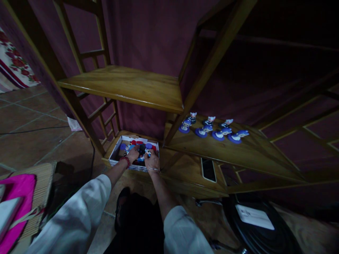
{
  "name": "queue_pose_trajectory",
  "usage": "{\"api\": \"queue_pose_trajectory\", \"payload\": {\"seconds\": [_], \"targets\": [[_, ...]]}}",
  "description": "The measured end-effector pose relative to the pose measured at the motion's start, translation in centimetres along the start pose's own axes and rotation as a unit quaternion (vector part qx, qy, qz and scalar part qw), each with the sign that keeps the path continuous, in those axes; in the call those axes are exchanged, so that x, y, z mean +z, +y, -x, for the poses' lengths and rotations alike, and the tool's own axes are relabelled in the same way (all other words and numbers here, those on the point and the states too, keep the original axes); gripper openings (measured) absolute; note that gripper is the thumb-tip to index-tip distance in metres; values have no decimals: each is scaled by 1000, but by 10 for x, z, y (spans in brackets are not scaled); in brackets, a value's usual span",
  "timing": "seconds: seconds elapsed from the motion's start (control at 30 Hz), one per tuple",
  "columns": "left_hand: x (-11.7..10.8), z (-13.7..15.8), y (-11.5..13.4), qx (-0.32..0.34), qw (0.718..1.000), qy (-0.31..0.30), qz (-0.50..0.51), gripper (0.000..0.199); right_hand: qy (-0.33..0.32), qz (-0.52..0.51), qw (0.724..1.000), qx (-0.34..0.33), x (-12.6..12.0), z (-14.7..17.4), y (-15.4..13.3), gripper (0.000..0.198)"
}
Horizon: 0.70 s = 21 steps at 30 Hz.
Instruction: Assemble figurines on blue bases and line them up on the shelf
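Both hands are inside a shallow white box [113, 157] of small toy figures and coloured round bases. My left hand [132, 154], with a red bead bracelet at its wrist, has its fingers closed at the edge of a black round base [142, 148]. My right hand [152, 161] pinches a small blue, white and black figurine [147, 152] beside that base. Whether figurine and base touch is too small to tell. Another small figurine [127, 149] lies close to the left fingers. Purple discs [148, 145] and red discs [139, 143] lie around the hands.
On the wooden shelf [249, 155] to the right stand several purple-based figurines [222, 133], with three black-based ones [209, 121] behind. A phone [208, 170] lies on the lower board. An upper shelf [127, 84] overhangs the box. A black chair [254, 225] stands at lower right.
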<state>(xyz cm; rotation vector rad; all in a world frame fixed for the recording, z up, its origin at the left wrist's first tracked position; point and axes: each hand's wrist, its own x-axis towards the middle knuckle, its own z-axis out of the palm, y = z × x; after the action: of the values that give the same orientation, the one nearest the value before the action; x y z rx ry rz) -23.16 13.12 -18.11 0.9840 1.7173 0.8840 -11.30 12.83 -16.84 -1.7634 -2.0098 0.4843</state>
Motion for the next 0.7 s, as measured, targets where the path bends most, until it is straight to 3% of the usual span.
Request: {"api": "queue_pose_trajectory", "payload": {"seconds": [0.33,0.5,0.7], "targets": [[3,7,3,13,999,-27,-35,38,2,10,1000,4,1,0,0,25],[-3,1,0,2,991,40,-127,37,-2,7,1000,-6,2,0,1,25],[-45,-3,1,12,950,131,-283,33,-9,7,1000,-2,1,-1,0,27]]}}
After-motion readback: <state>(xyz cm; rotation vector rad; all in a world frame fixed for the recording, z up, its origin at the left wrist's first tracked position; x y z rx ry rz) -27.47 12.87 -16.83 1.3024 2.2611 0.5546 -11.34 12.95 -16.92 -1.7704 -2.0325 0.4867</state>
